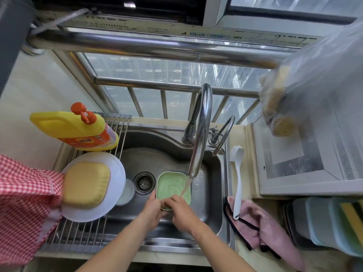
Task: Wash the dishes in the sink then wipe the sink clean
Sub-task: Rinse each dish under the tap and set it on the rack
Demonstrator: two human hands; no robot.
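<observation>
A green rectangular dish [171, 187] is held tilted over the steel sink [214, 197], under water running from the tall faucet [201, 132]. My left hand [152, 208] grips the dish's near left edge. My right hand [181, 211] holds its near rim, fingers curled over the inside. A small white bowl [127, 192] lies in the sink to the left of the drain [144, 183]. On the roll-up rack [78, 232] over the sink's left side sits a white plate [115, 171] with a yellow dish [86, 184] upside down on it.
A yellow detergent bottle [74, 128] lies at the rack's back. A red checked cloth [23, 203] hangs at the left. Right of the sink are a white dish brush [238, 177], a pink cloth [261, 224] and stacked containers with sponges [330, 222].
</observation>
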